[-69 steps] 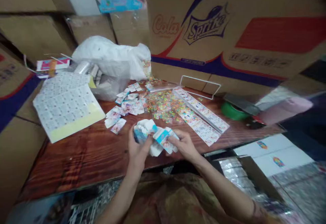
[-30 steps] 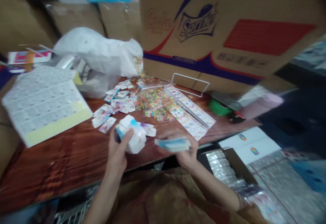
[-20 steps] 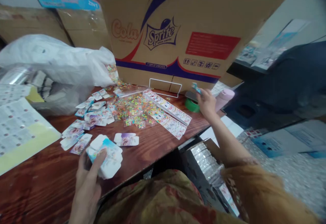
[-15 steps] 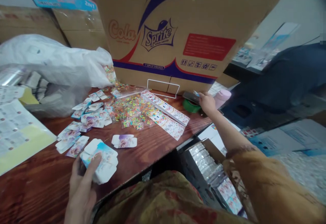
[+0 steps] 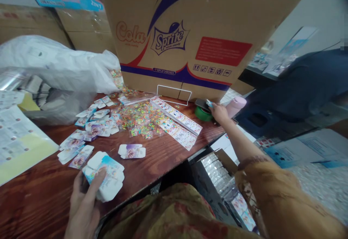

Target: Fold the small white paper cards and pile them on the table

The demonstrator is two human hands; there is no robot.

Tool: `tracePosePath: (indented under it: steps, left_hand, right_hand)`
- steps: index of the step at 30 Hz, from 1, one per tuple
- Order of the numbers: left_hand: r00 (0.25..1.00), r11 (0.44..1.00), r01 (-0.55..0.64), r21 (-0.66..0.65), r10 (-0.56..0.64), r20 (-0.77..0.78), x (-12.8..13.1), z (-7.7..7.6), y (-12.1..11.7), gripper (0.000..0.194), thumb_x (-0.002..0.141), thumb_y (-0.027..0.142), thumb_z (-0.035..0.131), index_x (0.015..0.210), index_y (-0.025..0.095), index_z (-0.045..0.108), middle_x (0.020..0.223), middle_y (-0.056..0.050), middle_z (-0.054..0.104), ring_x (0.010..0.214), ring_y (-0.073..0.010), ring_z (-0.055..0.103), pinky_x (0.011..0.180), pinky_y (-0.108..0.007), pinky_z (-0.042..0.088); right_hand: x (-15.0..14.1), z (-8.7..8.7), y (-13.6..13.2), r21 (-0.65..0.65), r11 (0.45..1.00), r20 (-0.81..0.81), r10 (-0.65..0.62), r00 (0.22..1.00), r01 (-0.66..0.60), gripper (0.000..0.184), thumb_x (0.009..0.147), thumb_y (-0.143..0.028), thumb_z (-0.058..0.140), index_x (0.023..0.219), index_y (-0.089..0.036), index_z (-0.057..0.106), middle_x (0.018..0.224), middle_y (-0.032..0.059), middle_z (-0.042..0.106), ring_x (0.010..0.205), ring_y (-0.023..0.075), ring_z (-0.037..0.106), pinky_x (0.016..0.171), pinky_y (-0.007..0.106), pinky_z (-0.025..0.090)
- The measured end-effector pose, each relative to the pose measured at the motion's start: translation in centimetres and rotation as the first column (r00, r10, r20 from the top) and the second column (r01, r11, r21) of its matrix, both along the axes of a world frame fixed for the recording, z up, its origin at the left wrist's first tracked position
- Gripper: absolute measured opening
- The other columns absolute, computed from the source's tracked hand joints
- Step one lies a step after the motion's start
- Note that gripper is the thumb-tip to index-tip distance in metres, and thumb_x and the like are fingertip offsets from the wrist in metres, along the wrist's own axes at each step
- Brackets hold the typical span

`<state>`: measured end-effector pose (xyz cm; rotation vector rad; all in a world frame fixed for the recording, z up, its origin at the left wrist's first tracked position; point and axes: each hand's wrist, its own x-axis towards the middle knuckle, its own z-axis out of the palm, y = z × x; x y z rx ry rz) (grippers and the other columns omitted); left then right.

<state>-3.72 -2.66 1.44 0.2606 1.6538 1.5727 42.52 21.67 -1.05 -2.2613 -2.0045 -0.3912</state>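
Parted from the left hand (image 5: 84, 204), the right hand (image 5: 220, 115) has swung out toward the far right corner of the table surface (image 5: 160, 155), and one purple-fronted carton (image 5: 133, 151) has come to lie alone; the load seems now divided. Near the front edge, the left hand grips a stack of flattened cartons (image 5: 111, 183), thumb pressed on top, white flaps staggered around a blue-and-pale printed panel. Farther in, loose cartons (image 5: 102, 126) overlap. By the far right corner, the right fingertips pinch a small blue-and-white piece (image 5: 209, 103), likely cartons seen edge-on, beside a dark flat object (image 5: 200, 103) over a green roll (image 5: 202, 114); whether they touch, I cannot tell.
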Motion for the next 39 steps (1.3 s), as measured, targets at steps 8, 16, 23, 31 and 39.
tracePosePath:
  steps: [8,16,23,31,39]
  left_hand:
    - [1.000,1.000,-0.010,-0.007,0.010,0.013,-0.2,-0.2,-0.3,0.057,0.066,0.023,0.077,0.119,0.027,0.058,0.113,-0.002,0.065,0.069,-0.0113,0.065,0.057,-0.018,0.055]
    - [0.999,1.000,-0.031,0.005,0.031,-0.042,-0.2,-0.7,-0.2,0.065,0.062,0.026,0.081,0.122,0.029,0.056,0.113,0.000,0.064,0.077,-0.0097,0.064,0.062,-0.015,0.053]
    - [0.988,0.996,0.013,0.084,0.000,-0.155,1.8,-0.5,0.2,0.075,0.057,0.028,0.083,0.126,0.028,0.053,0.116,-0.002,0.063,0.089,-0.0144,0.064,0.076,-0.022,0.054]
    - [0.998,0.994,-0.020,0.109,0.027,-0.061,1.6,-0.6,0.0,0.073,0.061,0.028,0.079,0.128,0.029,0.048,0.123,-0.004,0.059,0.100,-0.0177,0.062,0.080,-0.024,0.054]
    - [1.000,0.997,0.023,0.071,-0.024,0.016,2.1,-0.6,-0.2,0.067,0.064,0.024,0.076,0.124,0.028,0.048,0.122,-0.003,0.059,0.106,-0.0194,0.061,0.087,-0.027,0.053]
  right_hand:
    - [-0.4,-0.2,-0.6,0.054,0.998,-0.041,0.045,0.998,-0.043,0.035,0.095,-0.023,0.034,0.111,-0.004,0.060,0.112,0.0215,0.060,0.100,0.0278,0.052,0.087,0.037,0.037]
    - [-7.9,1.4,-3.9,0.204,0.943,-0.139,0.293,0.946,-0.262,0.034,0.095,-0.028,0.040,0.113,-0.012,0.063,0.117,0.0158,0.061,0.111,0.0261,0.050,0.096,0.039,0.038]
    - [-25.7,2.1,-15.0,0.293,0.510,-0.761,0.637,0.126,-0.809,0.043,0.090,-0.039,0.055,0.130,-0.023,0.050,0.125,0.0086,0.059,0.116,0.0203,0.054,0.099,0.037,0.041]
    - [-33.5,1.5,-19.3,0.159,0.380,-0.876,0.479,0.047,-0.911,0.088,0.078,-0.050,0.067,0.148,-0.030,0.016,0.146,0.0112,0.030,0.133,0.0268,0.034,0.106,0.038,0.034]
    - [-32.8,0.4,-19.1,0.162,0.357,-0.835,0.546,0.065,-0.920,0.092,0.076,-0.050,0.069,0.148,-0.025,0.017,0.142,0.0148,0.030,0.133,0.0284,0.032,0.107,0.040,0.033]
